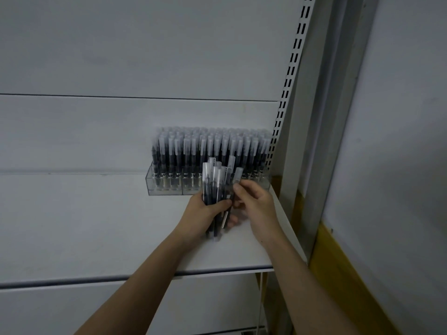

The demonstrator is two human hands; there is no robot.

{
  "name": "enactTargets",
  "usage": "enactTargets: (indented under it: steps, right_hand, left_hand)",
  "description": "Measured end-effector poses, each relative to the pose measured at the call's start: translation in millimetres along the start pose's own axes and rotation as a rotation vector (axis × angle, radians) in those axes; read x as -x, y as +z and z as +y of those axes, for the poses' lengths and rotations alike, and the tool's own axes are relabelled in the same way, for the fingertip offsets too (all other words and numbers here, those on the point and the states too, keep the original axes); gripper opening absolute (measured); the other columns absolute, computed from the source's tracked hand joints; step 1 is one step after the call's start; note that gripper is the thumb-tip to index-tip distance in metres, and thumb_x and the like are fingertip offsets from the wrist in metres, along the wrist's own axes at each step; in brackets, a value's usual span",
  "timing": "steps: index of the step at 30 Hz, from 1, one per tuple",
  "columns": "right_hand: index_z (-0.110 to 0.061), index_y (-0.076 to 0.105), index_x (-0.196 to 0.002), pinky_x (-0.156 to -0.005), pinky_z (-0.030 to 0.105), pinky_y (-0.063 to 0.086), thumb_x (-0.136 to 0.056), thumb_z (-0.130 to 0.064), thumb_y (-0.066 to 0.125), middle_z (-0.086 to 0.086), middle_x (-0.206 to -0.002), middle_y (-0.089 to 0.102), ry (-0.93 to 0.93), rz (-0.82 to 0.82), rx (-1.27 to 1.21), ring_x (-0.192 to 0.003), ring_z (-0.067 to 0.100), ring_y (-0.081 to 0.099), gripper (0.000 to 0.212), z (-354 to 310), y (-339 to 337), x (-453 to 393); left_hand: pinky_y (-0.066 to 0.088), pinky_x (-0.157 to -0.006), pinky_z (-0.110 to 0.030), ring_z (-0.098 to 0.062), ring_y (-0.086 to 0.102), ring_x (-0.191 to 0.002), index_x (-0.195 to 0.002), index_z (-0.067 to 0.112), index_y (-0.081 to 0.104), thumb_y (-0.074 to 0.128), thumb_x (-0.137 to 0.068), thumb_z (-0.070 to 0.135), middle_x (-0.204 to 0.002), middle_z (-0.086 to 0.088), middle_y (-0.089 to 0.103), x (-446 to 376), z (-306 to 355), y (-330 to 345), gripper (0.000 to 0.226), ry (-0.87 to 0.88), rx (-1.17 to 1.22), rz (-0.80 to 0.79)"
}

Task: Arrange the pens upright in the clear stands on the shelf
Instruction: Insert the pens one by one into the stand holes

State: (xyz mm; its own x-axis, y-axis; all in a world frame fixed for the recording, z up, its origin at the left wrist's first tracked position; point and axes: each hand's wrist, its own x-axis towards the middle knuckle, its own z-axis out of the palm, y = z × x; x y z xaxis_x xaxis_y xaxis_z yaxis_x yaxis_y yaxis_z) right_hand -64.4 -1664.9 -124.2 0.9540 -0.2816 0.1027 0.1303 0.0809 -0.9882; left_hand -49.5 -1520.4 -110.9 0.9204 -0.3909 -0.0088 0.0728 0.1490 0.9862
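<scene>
Clear plastic stands [167, 187] sit at the back right of the white shelf [96, 226], packed with several upright black pens [205, 148] with frosted caps. My left hand [200, 213] grips a bundle of the same pens [214, 187], caps up, just in front of the stands. My right hand [256, 201] is beside the bundle and pinches one pen [235, 180] at its right edge. The lower ends of the bundle are hidden behind my left hand.
The shelf's front edge [145, 276] runs across below my wrists. A slotted upright rail [287, 88] and a white post [321, 141] rise at the right, close to the stands. A yellow strip [338, 274] runs along the wall at lower right.
</scene>
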Motion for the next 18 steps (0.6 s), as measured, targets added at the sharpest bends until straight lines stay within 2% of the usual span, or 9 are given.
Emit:
enactTargets:
  steps: [2, 6, 9, 12, 15, 18]
  right_hand:
    - [-0.016, 0.070, -0.110, -0.081, 0.037, 0.059, -0.097, -0.020, 0.061, 0.011, -0.103, 0.073, 0.022, 0.047, -0.076, -0.093, 0.029, 0.069, 0.016, 0, -1, -2]
    - [-0.018, 0.069, -0.110, -0.081, 0.037, 0.059, -0.102, -0.014, 0.051, 0.000, -0.090, 0.073, 0.029, 0.049, -0.114, -0.085, 0.018, 0.070, 0.020, 0, -2, -4]
    - [-0.022, 0.069, -0.111, -0.087, 0.041, 0.058, -0.101, -0.016, 0.054, 0.004, -0.099, 0.074, 0.015, 0.025, -0.095, -0.094, 0.024, 0.070, 0.019, 1, 0, -4]
    - [-0.029, 0.071, -0.108, -0.089, 0.040, 0.058, -0.097, -0.016, 0.062, 0.004, -0.105, 0.075, -0.021, -0.010, -0.054, -0.101, 0.025, 0.070, 0.019, 2, 1, -2]
    - [-0.021, 0.071, -0.110, -0.092, 0.044, 0.057, -0.096, -0.013, 0.063, 0.005, -0.106, 0.075, -0.015, 0.022, -0.064, -0.101, 0.026, 0.071, 0.018, 3, -1, -3]
    - [-0.014, 0.068, -0.109, -0.093, 0.046, 0.057, -0.096, -0.010, 0.063, 0.007, -0.102, 0.074, 0.011, 0.133, -0.055, -0.099, 0.027, 0.071, 0.015, -1, -5, -12]
  left_hand:
    - [0.057, -0.057, -0.035, -0.038, 0.070, -0.068, -0.113, -0.002, 0.061, 0.061, -0.094, 0.001, -0.087, -0.030, 0.071, -1, -1, 0, 0.019, 0.005, 0.005, 0.000]
    - [0.054, -0.054, -0.030, -0.031, 0.068, -0.059, -0.110, -0.005, 0.061, 0.061, -0.093, -0.001, -0.076, -0.024, 0.071, -2, -2, 0, 0.017, 0.011, -0.020, 0.020]
    - [0.055, -0.055, -0.031, -0.027, 0.067, -0.055, -0.108, -0.006, 0.061, 0.062, -0.093, -0.001, -0.074, -0.022, 0.071, -2, -3, 0, 0.016, 0.022, -0.057, 0.026]
    - [0.056, -0.054, -0.031, -0.026, 0.067, -0.055, -0.107, -0.006, 0.060, 0.062, -0.092, -0.003, -0.073, -0.019, 0.071, -2, -2, 0, 0.016, 0.033, -0.041, 0.030]
    - [0.057, -0.056, -0.032, -0.031, 0.070, -0.063, -0.110, -0.004, 0.061, 0.061, -0.093, -0.002, -0.081, -0.020, 0.074, -2, -2, 1, 0.017, 0.035, -0.010, 0.029]
    - [0.058, -0.058, -0.033, -0.036, 0.071, -0.070, -0.112, -0.005, 0.063, 0.060, -0.093, -0.005, -0.095, -0.026, 0.073, -2, -2, 2, 0.019, 0.005, 0.051, 0.041]
